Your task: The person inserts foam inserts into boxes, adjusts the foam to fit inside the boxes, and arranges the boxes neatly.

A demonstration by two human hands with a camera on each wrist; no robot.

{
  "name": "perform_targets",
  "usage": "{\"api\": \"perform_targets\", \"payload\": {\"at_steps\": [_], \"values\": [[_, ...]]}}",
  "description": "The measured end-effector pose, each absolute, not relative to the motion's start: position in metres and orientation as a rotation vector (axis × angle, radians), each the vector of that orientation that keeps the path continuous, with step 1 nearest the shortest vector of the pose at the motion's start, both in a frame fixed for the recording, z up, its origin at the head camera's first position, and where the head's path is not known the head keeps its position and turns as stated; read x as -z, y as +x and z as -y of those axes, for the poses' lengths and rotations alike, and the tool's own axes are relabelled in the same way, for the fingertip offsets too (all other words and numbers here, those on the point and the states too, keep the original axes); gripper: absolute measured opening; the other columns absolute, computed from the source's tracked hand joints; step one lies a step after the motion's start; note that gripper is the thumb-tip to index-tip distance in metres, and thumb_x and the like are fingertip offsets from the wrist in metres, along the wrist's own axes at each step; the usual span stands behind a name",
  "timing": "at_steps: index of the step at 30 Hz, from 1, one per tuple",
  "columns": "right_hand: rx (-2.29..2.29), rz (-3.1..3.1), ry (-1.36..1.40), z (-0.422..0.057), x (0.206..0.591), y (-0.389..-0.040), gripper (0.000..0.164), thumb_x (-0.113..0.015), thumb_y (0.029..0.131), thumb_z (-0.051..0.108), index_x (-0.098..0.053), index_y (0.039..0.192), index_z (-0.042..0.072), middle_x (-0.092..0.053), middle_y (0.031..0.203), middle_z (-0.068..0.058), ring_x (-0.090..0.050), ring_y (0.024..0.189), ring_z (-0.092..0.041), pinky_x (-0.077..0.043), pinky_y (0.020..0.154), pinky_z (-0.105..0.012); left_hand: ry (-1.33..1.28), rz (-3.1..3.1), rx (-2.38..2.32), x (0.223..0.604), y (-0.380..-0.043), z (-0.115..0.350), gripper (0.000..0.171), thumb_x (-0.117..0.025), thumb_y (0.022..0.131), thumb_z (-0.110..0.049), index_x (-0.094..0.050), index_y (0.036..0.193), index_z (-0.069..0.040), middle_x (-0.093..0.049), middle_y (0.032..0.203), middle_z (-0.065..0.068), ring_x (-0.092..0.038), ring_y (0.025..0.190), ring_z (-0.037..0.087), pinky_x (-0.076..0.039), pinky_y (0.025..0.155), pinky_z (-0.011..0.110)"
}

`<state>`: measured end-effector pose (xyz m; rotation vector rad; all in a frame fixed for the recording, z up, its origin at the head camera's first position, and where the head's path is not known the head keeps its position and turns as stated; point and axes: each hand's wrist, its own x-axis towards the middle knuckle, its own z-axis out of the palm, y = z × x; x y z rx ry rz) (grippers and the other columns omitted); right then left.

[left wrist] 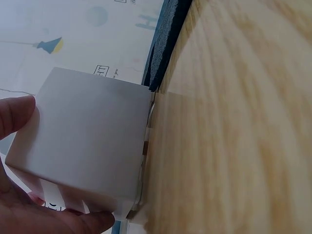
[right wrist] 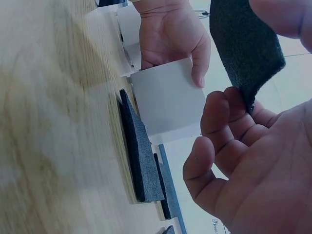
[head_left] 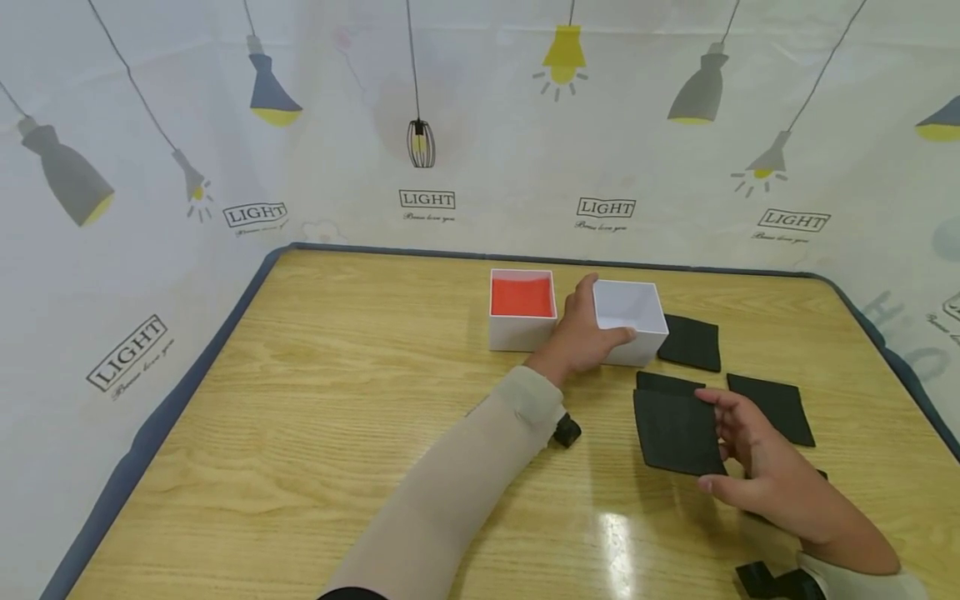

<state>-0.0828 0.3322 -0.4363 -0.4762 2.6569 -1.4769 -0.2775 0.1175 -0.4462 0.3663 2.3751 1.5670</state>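
Observation:
My left hand grips an open-topped white box, thumb over its near rim and fingers along its left side. In the left wrist view the smooth wall of this box fills much of the picture. My right hand holds a thin black foam square by its right edge, between thumb and fingers. The square is tilted up above the table, in front of the box. Seen from the right wrist, the foam looks slightly bent, and the box stands beyond it with my left hand on it.
Left of the gripped box stands a second white box with a red piece inside. More black squares lie on the wooden table: one by the box, one farther right, others partly hidden. A lamp-patterned curtain surrounds the table.

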Motion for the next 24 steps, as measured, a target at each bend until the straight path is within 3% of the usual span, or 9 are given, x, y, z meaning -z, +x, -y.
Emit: {"api": "perform_targets", "payload": {"at_steps": [7, 13, 24], "values": [[1.517, -2.637, -0.481, -0.3303, 0.4358, -0.0824, 0.091, -0.074, 0.087, -0.011, -0.024, 0.16, 0.01, -0.043, 0.116, -0.008, -0.041, 0.093, -0.015, -0.034, 0.07, -0.033, 0.374, -2.375, -1.565, 0.4461, -0.2778, -0.1174, 0.102, -0.083, 0.091, -0.033, -0.014, 0.167, -0.031, -0.043, 0.148, 0.002, -0.05, 0.12, 0.018, -0.049, 0.108, 0.044], [1.504, -2.646, -0.458, -0.3307, 0.4358, -0.0825, 0.091, -0.075, 0.089, -0.008, -0.024, 0.161, 0.013, -0.041, 0.121, -0.008, -0.042, 0.094, -0.014, -0.034, 0.071, -0.032, 0.374, -2.369, -1.565, 0.4458, -0.2777, -0.1172, 0.102, -0.083, 0.091, -0.032, -0.014, 0.167, -0.031, -0.043, 0.148, 0.002, -0.05, 0.12, 0.018, -0.049, 0.107, 0.044], [1.53, -2.685, -0.462, -0.3336, 0.4369, -0.0827, 0.091, -0.074, 0.087, -0.013, -0.023, 0.16, 0.007, -0.047, 0.128, -0.002, -0.047, 0.098, -0.012, -0.04, 0.074, -0.026, 0.38, -2.374, -1.571, 0.4465, -0.2774, -0.1171, 0.101, -0.082, 0.091, -0.032, -0.015, 0.167, -0.03, -0.043, 0.149, 0.003, -0.05, 0.12, 0.019, -0.049, 0.107, 0.043]]}}
